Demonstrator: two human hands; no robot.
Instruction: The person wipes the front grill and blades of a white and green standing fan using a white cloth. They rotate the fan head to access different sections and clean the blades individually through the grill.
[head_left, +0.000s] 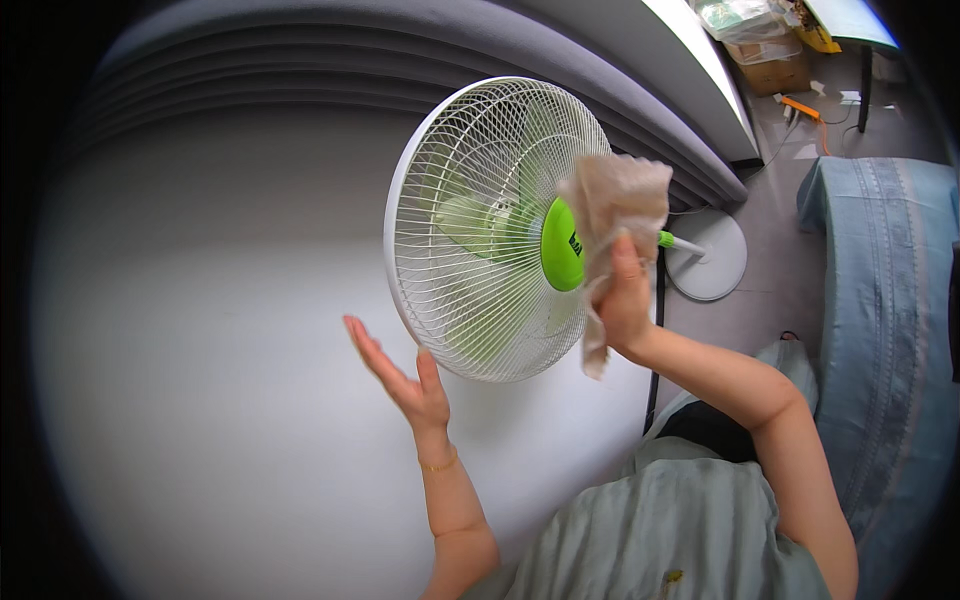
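A standing electric fan with a white wire grille (480, 300) and a green centre cap (561, 244) is in front of me. Its pole runs to a round white base (706, 262) on the floor. In my right hand (626, 300) is a beige cloth (626, 195), held in front of the right part of the grille and partly hiding the green cap. My left hand (409, 382) is raised with its fingers spread and holds nothing. It is beside the lower left rim of the grille; whether the thumb touches the rim I cannot tell.
A white wall (225, 337) lies behind the fan and to the left, with a grey curtain (300, 52) above. A blue cloth-covered piece of furniture (870, 300) stands at the right. Past the fan base are an orange power strip (800, 108), cables and a cardboard box (776, 75).
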